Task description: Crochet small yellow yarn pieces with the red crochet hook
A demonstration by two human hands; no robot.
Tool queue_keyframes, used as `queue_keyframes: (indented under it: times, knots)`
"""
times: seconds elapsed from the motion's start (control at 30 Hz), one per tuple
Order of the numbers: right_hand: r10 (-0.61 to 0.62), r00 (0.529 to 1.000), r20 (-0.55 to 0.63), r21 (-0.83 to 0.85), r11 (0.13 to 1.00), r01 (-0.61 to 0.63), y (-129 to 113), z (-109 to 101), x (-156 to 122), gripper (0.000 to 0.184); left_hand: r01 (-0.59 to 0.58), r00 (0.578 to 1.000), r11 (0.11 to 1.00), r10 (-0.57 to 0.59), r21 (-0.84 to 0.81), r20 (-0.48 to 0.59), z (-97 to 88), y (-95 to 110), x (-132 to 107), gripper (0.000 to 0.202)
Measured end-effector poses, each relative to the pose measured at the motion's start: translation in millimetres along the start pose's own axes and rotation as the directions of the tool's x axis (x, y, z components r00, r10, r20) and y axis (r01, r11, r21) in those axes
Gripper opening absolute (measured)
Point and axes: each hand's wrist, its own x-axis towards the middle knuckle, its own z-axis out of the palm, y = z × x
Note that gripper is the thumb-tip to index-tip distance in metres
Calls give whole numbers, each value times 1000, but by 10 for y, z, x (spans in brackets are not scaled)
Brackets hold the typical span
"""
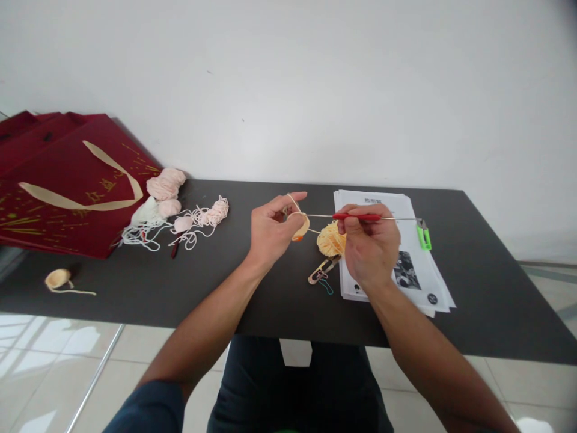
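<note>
My left hand pinches a small peach crocheted piece, with a strand of yarn looped over its raised index finger. My right hand grips a red-handled crochet hook that points left toward the piece. A ball of yellow-peach yarn lies on the dark table between both hands, touching my right hand's thumb side. A thin strand runs from the piece toward the hook.
Printed papers lie under my right hand, with a green clip-like tool on them. Small clips and a marker sit below the ball. Pink and white yarn, a dark red bag and a peach crocheted piece lie left.
</note>
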Motion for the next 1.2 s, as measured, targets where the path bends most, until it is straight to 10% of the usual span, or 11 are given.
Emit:
queue_keyframes:
  times: [0.3,0.7,0.97,1.1,1.2]
  knots:
    - [367,928,62,248,895,-370,56,5,68,20,72,995,993,-64,-95,81,34,-33,-11,18]
    - [364,931,25,254,899,-358,89,81,0,8,28,999,994,-25,-108,22,20,-51,-1,24]
    - [-52,998,-24,-181,982,47,110,126,-189,11,142,990,961,-140,-235,27,54,-56,4,40]
    - [-417,890,184,-335,824,456,150,66,-246,35,223,974,880,-217,-421,62,81,-3,8,47]
    - [-479,839,259,-342,767,543,181,38,-248,44,277,960,815,-260,-508,107,87,45,5,45]
